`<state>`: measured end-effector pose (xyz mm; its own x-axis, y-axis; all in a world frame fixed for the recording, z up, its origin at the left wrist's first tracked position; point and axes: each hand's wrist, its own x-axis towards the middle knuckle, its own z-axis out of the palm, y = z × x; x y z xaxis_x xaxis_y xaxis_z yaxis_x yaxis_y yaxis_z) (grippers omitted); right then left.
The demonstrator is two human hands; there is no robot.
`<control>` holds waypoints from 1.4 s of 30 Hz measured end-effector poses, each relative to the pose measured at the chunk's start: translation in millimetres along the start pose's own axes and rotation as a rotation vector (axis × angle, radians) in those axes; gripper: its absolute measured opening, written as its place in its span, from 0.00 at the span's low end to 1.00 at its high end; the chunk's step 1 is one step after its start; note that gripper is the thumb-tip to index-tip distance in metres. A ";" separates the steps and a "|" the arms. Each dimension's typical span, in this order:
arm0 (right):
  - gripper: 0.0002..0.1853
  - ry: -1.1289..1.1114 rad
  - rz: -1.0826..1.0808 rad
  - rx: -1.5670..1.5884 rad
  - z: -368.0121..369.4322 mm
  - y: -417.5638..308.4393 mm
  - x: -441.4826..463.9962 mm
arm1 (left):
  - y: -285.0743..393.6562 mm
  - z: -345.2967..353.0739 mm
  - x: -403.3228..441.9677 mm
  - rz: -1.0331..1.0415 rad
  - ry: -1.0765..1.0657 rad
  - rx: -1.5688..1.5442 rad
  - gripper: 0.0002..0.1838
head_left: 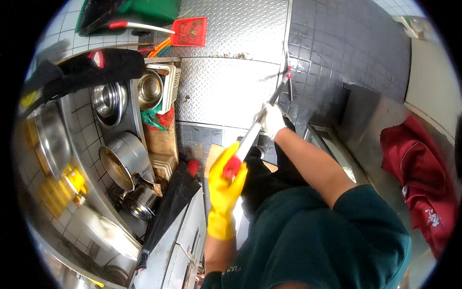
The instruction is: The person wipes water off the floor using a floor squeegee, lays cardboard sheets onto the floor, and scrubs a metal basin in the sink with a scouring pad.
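Note:
A long-handled floor squeegee slants away from my body, its blade end on the wet floor where metal plates meet dark tiles. My left hand, in a yellow rubber glove, is closed round the red grip at the near end. Further down the pole, my right hand wears a white glove and is wrapped round the shaft. Some fingers of the right hand are hidden. Small bits of debris lie on the diamond-plate floor cover.
A red dustpan sits by a green bin at the top left. Steel shelves on the left hold a large pot and bowls. A dark red cloth hangs at the right beside a steel counter.

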<state>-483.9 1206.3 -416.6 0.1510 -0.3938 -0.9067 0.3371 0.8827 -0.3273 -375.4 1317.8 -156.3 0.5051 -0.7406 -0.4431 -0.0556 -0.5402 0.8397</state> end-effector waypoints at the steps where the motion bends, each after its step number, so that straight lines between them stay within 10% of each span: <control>1: 0.08 0.023 0.057 0.001 11.9 -27.6 0.6 | 2.6 14.9 24.6 0.053 0.019 -0.122 0.29; 12: 0.26 -0.079 0.298 -0.068 158.8 -22.9 106.5 | 12.1 -47.7 218.8 0.159 0.121 -0.088 0.09; 15: 0.19 -0.118 0.073 -0.128 225.6 21.2 143.7 | 31.1 -97.8 255.3 0.197 0.145 0.036 0.09; 26: 0.13 -0.280 0.267 0.388 469.9 87.4 117.9 | 56.0 -263.3 333.3 0.267 0.160 0.289 0.10; 31: 0.12 -0.216 0.151 0.336 447.8 113.9 91.3 | 40.6 -307.0 300.9 0.330 0.035 0.204 0.11; 32: 0.13 -0.258 -0.318 0.059 425.4 116.5 79.9 | 33.8 -305.2 297.2 0.377 -0.004 0.145 0.11; 34: 0.14 -0.196 -0.397 -0.045 386.6 111.4 79.8 | 25.4 -293.9 286.2 0.373 -0.058 0.056 0.11; 35: 0.15 -0.096 -0.021 0.133 373.6 98.4 85.9 | 22.4 -283.1 285.2 0.332 -0.074 0.024 0.11; 40: 0.22 0.051 0.105 0.109 308.6 79.4 145.0 | -6.9 -243.9 321.6 0.231 -0.143 0.065 0.10; 42: 0.16 -0.168 -0.557 -0.534 304.8 87.1 180.0 | -15.1 -241.6 336.5 0.284 -0.122 0.037 0.09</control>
<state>-144.2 1134.3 -527.2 0.2441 -0.8098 -0.5335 -0.0812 0.5311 -0.8434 3.5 1173.3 -242.1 0.3581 -0.9053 -0.2284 -0.2118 -0.3170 0.9245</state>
